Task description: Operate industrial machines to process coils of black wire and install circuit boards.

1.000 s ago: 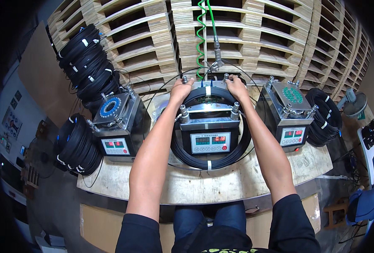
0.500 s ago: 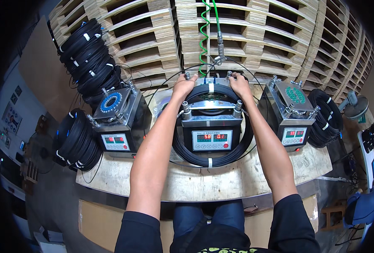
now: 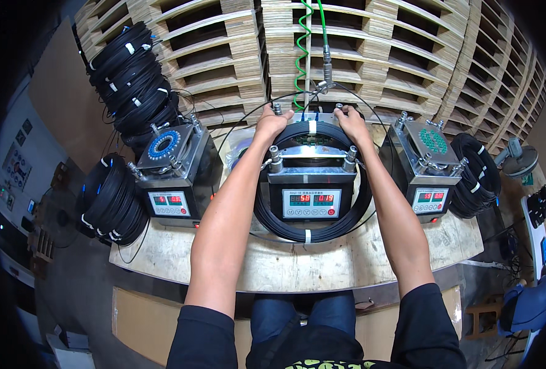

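Note:
Both my arms reach over the middle machine (image 3: pixel 311 178), a metal-topped box with a lit red display panel (image 3: pixel 310 203). At its far left corner my left hand (image 3: pixel 271 126) closes on a metal knob (image 3: pixel 277 109). My right hand (image 3: pixel 353 126) is closed round the matching knob (image 3: pixel 339 108) at the far right corner. A coil of black cable (image 3: pixel 308 235), bound with white ties, hangs round the machine and in front of its panel. Two more knobs, at the near corners, are untouched. Blue-tipped connectors (image 3: pixel 310 117) show between my hands; my fingertips are partly hidden.
Similar machines stand left (image 3: pixel 175 178) and right (image 3: pixel 431 169) on the wooden table (image 3: pixel 273 270). Black cable coils are stacked at far left (image 3: pixel 125 80), with others beside both machines. Wooden pallets (image 3: pixel 371 55) rise behind. A green air hose (image 3: pixel 322 31) hangs down at the back.
The view has shifted slightly. My hands stay at the far knobs, with little movement. Digits on the middle machine's display have changed.

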Action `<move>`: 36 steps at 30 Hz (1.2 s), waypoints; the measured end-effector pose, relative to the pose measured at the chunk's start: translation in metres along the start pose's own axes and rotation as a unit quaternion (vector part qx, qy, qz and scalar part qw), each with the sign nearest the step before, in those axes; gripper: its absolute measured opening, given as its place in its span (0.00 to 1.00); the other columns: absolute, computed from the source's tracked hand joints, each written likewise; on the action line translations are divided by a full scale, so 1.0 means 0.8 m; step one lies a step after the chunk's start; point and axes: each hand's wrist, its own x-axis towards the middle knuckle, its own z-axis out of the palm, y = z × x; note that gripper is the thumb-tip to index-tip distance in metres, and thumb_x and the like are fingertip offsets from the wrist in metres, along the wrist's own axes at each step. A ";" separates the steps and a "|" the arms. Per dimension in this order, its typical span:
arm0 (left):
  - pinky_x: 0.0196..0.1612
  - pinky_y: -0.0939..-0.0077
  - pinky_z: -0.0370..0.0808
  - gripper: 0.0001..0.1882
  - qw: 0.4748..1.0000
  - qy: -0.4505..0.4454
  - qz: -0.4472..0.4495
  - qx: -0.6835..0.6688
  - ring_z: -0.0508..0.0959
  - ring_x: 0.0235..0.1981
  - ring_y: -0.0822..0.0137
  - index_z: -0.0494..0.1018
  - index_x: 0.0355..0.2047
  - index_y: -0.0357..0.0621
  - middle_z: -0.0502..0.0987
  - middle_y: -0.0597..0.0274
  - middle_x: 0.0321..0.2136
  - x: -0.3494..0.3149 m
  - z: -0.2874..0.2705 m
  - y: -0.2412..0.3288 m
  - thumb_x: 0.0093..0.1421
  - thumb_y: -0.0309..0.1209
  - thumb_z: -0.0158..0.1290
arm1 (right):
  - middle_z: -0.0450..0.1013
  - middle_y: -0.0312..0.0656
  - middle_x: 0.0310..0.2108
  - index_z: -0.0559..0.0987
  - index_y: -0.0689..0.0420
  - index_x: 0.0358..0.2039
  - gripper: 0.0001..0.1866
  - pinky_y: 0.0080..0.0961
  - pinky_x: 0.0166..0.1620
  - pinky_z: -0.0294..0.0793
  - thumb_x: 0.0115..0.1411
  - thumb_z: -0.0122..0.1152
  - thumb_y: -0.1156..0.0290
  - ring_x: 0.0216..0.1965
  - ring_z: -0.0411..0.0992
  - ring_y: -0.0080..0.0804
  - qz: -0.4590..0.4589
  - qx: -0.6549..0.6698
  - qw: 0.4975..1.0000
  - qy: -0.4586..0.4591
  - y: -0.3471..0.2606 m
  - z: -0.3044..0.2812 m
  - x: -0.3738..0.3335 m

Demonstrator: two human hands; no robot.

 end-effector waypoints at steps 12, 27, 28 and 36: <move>0.60 0.62 0.67 0.39 0.998 0.013 -0.018 0.055 0.72 0.58 0.48 0.64 0.61 0.41 0.73 0.43 0.55 0.002 0.004 -0.004 0.55 0.50 0.58 | 0.74 0.63 0.48 0.74 0.64 0.53 0.33 0.41 0.57 0.68 0.64 0.49 0.45 0.54 0.71 0.57 -0.020 0.021 1.000 -0.005 0.001 -0.002 0.002; 0.61 0.66 0.65 0.42 0.999 0.014 -0.011 0.041 0.71 0.59 0.50 0.61 0.63 0.36 0.72 0.43 0.57 -0.003 0.004 0.003 0.55 0.49 0.60 | 0.73 0.64 0.49 0.75 0.64 0.52 0.36 0.44 0.59 0.66 0.66 0.42 0.41 0.56 0.69 0.60 0.008 -0.002 1.000 0.016 -0.022 -0.012 -0.021; 0.62 0.66 0.65 0.42 0.999 0.004 -0.011 0.041 0.71 0.60 0.50 0.60 0.64 0.36 0.71 0.42 0.57 -0.001 0.003 0.003 0.56 0.50 0.59 | 0.73 0.64 0.49 0.76 0.64 0.51 0.35 0.44 0.58 0.66 0.66 0.41 0.42 0.55 0.69 0.60 -0.003 -0.003 1.000 0.020 -0.021 -0.011 -0.020; 0.62 0.67 0.65 0.44 1.000 -0.008 -0.013 0.018 0.71 0.60 0.51 0.58 0.65 0.35 0.70 0.42 0.58 0.012 0.006 -0.009 0.56 0.49 0.59 | 0.74 0.63 0.48 0.76 0.65 0.50 0.34 0.42 0.57 0.68 0.66 0.44 0.43 0.54 0.71 0.57 -0.028 0.021 0.999 0.001 -0.005 -0.005 -0.005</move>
